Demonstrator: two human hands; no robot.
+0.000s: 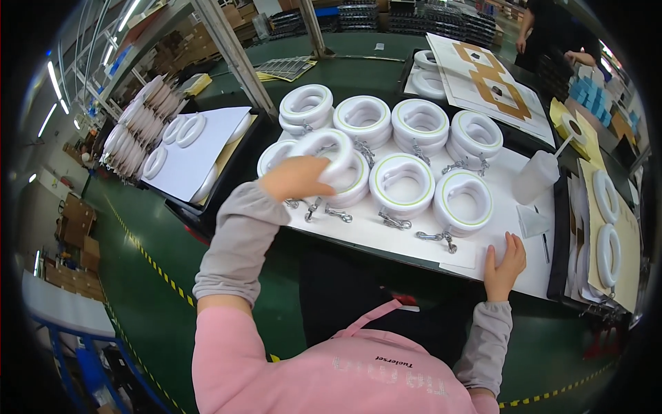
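My left hand (296,178) is closed on a white ring (342,160), which it holds tilted over a stack of similar rings (357,191) at the front left of the white table (507,207). The fingertips are partly hidden by the ring. Several more ring stacks, some with a thin green line on top, stand in two rows, among them one at the front middle (401,200) and one at the front right (463,214). Metal snap hooks (395,220) hang or lie beside them. My right hand (505,265) rests at the table's front edge, fingers apart, holding nothing.
A whitish squeeze bottle (536,179) and a pen (545,248) are at the table's right. Black crates with rings on sheets flank it, on the left (227,169) and right (567,238). A metal post (238,55) rises behind. Another person (552,31) stands at the far right.
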